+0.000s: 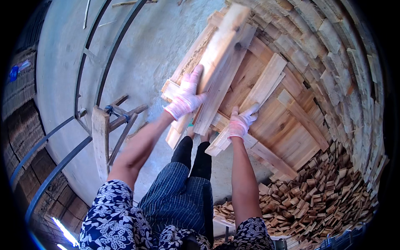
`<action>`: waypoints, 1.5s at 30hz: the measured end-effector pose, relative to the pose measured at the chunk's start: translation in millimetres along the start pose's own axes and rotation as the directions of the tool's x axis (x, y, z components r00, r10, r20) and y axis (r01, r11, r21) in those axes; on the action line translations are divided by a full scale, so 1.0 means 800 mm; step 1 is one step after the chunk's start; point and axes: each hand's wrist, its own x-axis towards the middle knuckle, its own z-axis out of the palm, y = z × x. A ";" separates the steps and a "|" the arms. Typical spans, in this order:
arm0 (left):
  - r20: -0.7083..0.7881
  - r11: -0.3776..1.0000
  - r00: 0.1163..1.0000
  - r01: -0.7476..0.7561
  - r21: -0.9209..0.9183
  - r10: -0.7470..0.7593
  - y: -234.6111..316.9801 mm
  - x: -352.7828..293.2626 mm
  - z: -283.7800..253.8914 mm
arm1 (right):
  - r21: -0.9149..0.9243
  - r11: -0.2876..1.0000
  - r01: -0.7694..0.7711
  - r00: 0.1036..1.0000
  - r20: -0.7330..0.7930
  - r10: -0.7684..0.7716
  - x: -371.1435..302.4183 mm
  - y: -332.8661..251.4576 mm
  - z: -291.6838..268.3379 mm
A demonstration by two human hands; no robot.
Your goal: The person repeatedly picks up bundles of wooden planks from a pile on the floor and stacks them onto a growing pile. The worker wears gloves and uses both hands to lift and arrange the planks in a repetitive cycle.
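Both my hands wear pale, pinkish-white knit gloves. My left hand (185, 98) is closed round a long wooden plank (223, 46), tilted with its upper end blurred. Farther right, my right hand (242, 121) grips a second, narrower wooden plank (263, 81). Its fingertips are partly hidden against the wood. Between the two planks lies a greyish board (227, 77), slanting the same way. Beneath the right plank, several wide boards (287, 125) lie flat, with a loose strip (302, 118) across them.
A tall stack of boards (333, 54) curves along the right. Many short wood offcuts (308, 196) are heaped at lower right. On the left stand a dark metal frame (109, 54) and a wooden trestle (101, 133). Grey concrete floor (162, 33) lies beyond.
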 end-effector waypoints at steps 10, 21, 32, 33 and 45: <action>-0.138 0.973 0.982 0.151 0.174 -0.127 -0.025 0.007 0.002 | 0.070 0.986 -0.153 0.983 0.115 0.144 -0.032 0.000 -0.012; -0.238 0.933 0.971 0.079 0.350 0.008 -0.086 0.001 0.075 | 0.153 0.987 0.046 0.987 0.144 -0.068 -0.008 -0.050 -0.038; -0.157 0.890 0.983 0.157 0.429 -0.098 -0.048 0.086 -0.004 | -0.238 0.881 0.410 0.874 -0.175 -0.454 0.000 -0.057 -0.019; -0.200 0.952 0.979 0.106 0.286 -0.048 -0.071 0.092 -0.006 | -0.075 0.877 0.475 0.850 -0.219 -0.479 -0.004 -0.069 -0.026; -0.107 0.985 0.986 0.112 -0.129 -0.126 -0.128 0.097 -0.010 | 0.160 0.973 0.168 0.984 0.034 -0.175 -0.028 -0.225 0.060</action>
